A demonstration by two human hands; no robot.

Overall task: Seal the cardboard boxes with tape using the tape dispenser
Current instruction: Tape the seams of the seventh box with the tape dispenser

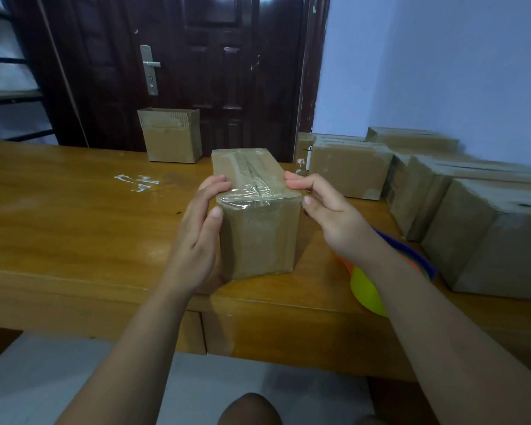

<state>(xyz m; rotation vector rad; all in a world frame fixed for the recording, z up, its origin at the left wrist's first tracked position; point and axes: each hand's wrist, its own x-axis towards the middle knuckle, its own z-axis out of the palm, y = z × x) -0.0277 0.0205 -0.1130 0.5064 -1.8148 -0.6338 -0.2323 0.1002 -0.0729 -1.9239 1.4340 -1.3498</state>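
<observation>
Knee showing at the bottom edge, forearms reaching over the desk. Box standing on the desk near its front edge, between both hands. Left hand gripping the box's left side: fingers curling over the top edge, thumb lying on the near face. Right hand holding the top right edge with fingers curled, thumb at the near corner. Clear tape lying wrinkled across the near end of the top seam. Yellow, orange and blue plastic item lying under the right forearm, mostly hidden. Closed boxes sitting along the right; open box standing at the far edge.
</observation>
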